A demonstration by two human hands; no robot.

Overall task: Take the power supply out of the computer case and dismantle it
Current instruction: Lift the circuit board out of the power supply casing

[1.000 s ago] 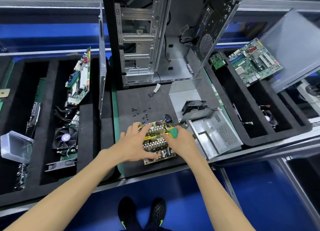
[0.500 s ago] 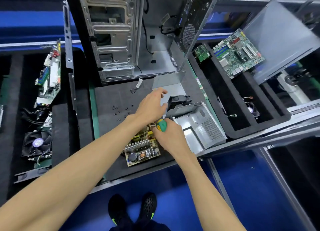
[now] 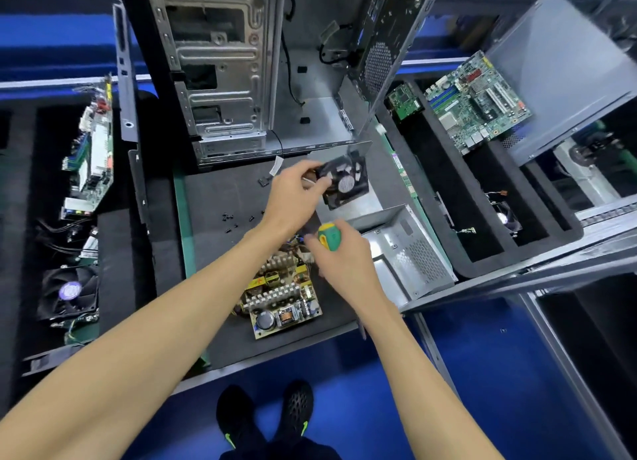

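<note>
Head view, single cam.

- Counter (image 3: 220, 204): dark mat w/ green border, carries all PSU parts.
- Computer case (image 3: 220, 66): upright at far edge of counter, side open, PSU bay looks vacated.
- PSU circuit board (image 3: 281, 297): bare, heat sinks up, lying near front edge of counter, centre. Out of its shell.
- PSU shell (image 3: 406, 253): open metal box w/ perforated wall, at front right corner, just beside the board.
- Flat PSU cover plate (image 3: 348, 208): between case and shell, partly under the fan.
- PSU fan (image 3: 344, 182): black, tilted, lifted over the cover plate. Wires from it can't be made out past the hand.
- Left hand (image 3: 293, 197): fingers curled, gripping fan at its left edge.
- Right hand (image 3: 341, 253): closed round screwdriver (image 3: 327, 235), green/yellow handle showing; blade hidden. Hovers over far end of board.
- Loose screws (image 3: 238, 218): scattered on mat, left of the hands.
- Side trays: motherboard (image 3: 477, 101) in right tray; boards and another fan (image 3: 69, 292) in left tray.

Step in hand (judged): PSU is out and opened; fan being separated as last sub-part. Next move calls for checking the fan lead is free of the board, then setting the fan clear, prob. w/ a gentle pull so no wire snags.
</note>
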